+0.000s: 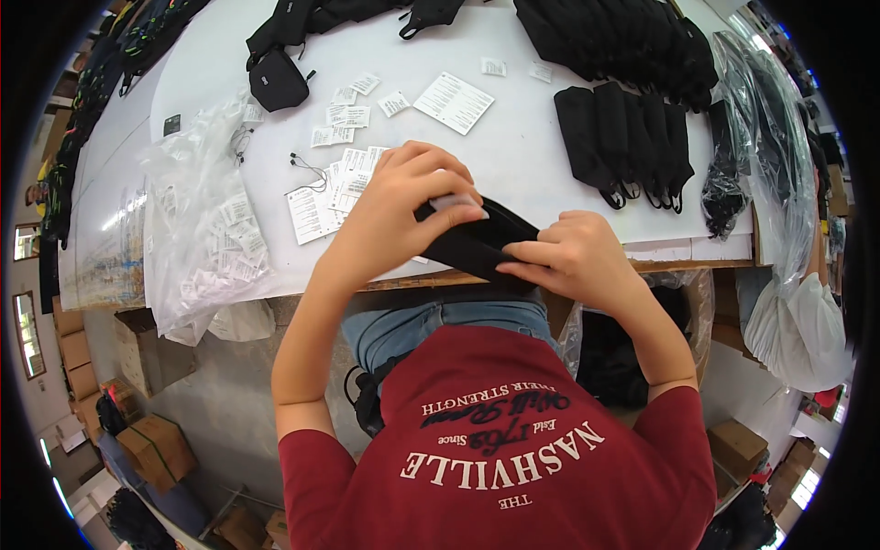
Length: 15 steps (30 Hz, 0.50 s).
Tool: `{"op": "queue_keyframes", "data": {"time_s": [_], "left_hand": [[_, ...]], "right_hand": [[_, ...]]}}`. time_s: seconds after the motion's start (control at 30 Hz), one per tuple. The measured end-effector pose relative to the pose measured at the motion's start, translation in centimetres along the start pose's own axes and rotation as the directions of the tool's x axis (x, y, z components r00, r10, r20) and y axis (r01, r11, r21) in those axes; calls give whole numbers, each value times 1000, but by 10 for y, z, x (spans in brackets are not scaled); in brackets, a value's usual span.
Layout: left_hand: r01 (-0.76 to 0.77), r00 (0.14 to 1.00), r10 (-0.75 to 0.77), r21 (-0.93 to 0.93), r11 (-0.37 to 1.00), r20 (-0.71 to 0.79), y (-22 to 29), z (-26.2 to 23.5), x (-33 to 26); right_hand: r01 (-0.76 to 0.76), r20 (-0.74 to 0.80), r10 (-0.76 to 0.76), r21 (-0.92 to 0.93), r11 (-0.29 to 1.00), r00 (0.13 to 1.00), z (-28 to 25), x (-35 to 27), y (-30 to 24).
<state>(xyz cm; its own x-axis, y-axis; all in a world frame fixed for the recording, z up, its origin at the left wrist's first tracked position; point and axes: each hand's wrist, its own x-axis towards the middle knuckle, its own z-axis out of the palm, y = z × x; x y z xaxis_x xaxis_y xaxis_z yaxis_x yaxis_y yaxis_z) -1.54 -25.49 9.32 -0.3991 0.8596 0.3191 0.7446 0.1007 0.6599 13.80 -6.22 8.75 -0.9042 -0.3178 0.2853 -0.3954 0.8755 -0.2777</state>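
Between my two hands a black fabric pouch (477, 246) is stretched at the near edge of the white table, its mouth partly open. My left hand (403, 206) is closed at the pouch's upper left end, with a small white label (463, 207) between thumb and fingers. My right hand (573, 259) pinches the pouch's right edge between thumb and fingers. Just beyond and left of my left hand lie printed white cards (316, 213), partly covered by it, with a thin black cord on them. Small white labels (348, 116) are scattered farther off.
A clear plastic bag of labels (215, 229) hangs over the front left edge. Black pouches with loops (628, 137) lie in a row at right, beneath a larger pile (623, 41). A small black case (279, 81) lies at far left. Plastic-wrapped goods (761, 137) line the right edge.
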Motion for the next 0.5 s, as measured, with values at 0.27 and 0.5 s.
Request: {"op": "queue_keyframes", "data": {"time_s": [0.27,0.5], "left_hand": [[-113,725,-601,-919,378,-336,-31,63,-62],[-126,608,-792,-976,-177,65,6,81,-47]], "right_hand": [[-50,-242,57,38,998,969,-3,21,-10],[-85,-506,234,300,950,830,37,17,-30]]}}
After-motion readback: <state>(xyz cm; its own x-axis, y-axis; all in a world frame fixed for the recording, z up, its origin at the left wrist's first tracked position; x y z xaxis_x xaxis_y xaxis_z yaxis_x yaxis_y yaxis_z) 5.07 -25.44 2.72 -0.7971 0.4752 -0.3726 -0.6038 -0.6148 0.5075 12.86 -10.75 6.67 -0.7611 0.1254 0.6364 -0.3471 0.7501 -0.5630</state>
